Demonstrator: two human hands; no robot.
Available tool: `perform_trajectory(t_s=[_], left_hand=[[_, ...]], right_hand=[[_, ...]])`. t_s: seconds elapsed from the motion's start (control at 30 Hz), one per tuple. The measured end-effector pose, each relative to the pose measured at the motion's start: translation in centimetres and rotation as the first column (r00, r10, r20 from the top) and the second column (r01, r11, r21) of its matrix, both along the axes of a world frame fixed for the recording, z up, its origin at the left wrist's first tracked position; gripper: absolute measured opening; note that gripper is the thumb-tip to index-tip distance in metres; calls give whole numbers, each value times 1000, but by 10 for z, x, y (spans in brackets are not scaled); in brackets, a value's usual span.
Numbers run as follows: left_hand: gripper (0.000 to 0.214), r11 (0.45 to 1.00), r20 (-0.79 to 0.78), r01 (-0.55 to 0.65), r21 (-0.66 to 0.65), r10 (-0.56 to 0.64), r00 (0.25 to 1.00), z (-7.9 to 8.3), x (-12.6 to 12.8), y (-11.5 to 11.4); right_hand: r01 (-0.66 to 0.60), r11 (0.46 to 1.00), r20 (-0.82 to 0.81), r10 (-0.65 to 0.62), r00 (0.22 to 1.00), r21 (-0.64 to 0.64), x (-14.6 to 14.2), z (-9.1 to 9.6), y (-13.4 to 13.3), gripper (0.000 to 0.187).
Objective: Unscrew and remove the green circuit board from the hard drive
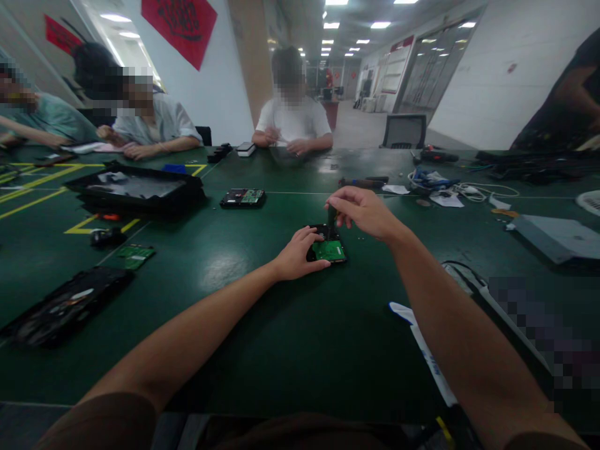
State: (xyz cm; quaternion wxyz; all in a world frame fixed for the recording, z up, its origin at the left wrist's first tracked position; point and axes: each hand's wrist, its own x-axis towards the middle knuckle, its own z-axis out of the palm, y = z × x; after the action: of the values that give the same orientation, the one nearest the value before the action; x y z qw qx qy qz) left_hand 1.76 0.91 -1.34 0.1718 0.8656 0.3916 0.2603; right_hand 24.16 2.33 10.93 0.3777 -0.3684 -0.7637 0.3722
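A hard drive (330,251) lies on the green table with its green circuit board facing up. My left hand (300,253) grips it from the left, fingers over the far part and thumb along the near edge. Above the drive, my right hand (359,211) pinches the top of an upright screwdriver (332,215). The screwdriver's dark handle shows below my fingers, and its tip points down at the drive near the board's far edge. Whether the tip sits in a screw is too small to tell. A few tiny screws (360,238) lie just right of the drive.
Another hard drive (242,198) lies farther off to the left. Stacked black trays (135,190), a loose circuit board (135,255) and a black casing (70,306) are on the left. At right are a grey metal box (557,237) and tangled cables (482,189). A person (293,122) sits opposite.
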Motion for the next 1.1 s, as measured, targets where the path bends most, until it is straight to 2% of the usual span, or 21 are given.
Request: perform_trajectory(t_s=[0.37, 0.6, 0.77, 0.97, 1.1], left_hand=[[69, 1000, -2, -5, -7, 5, 1000, 0, -1, 0], [69, 1000, 6, 0, -22, 0, 1000, -1, -2, 1], [68, 1000, 11, -4, -26, 4, 1000, -1, -1, 0], [68, 1000, 9, -2, -11, 2, 1000, 1, 0, -1], [68, 1000, 12, -5, -21, 6, 1000, 2, 0, -2]], right_hand=[[-45, 998, -29, 44, 999, -38, 1, -2, 3, 28], [26, 998, 31, -28, 999, 65, 1, 1, 0, 25], [36, 999, 11, -36, 999, 35, 0, 0, -1, 29], [-19, 1000, -14, 20, 1000, 2, 1, -1, 2, 29], [2, 999, 2, -2, 1000, 38, 1, 0, 2, 28]])
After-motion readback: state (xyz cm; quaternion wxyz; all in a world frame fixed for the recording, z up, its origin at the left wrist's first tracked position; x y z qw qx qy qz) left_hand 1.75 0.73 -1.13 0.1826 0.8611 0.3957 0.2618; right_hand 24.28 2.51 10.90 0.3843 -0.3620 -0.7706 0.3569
